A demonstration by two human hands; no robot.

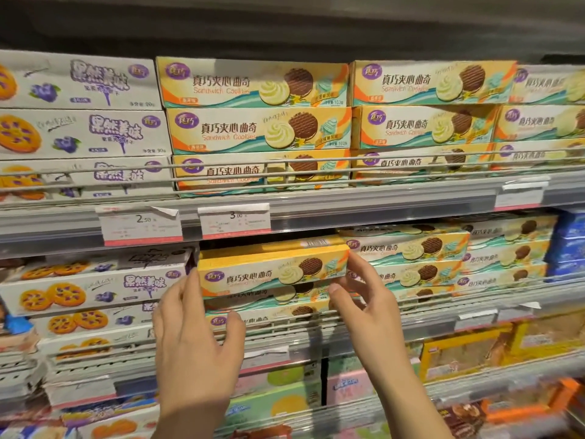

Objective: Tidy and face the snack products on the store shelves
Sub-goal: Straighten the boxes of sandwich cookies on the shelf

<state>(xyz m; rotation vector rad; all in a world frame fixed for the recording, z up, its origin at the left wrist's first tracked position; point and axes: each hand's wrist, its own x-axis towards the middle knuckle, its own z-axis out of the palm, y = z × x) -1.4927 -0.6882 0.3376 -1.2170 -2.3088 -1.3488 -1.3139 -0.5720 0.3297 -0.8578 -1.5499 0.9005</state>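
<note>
While both hands grasp it by its short ends, left hand (193, 324) and right hand (367, 307), the yellow cookie box (272, 269) sits atop its stack at the middle shelf's front rail (411, 307); likely light, stiff cardboard with fragile contents, best held endwise

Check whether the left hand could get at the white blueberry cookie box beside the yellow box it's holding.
Probably yes. The white box sits just beside the left hand, front face open above the rail, nothing between them. But that hand is holding the yellow box together with the right hand.
</note>
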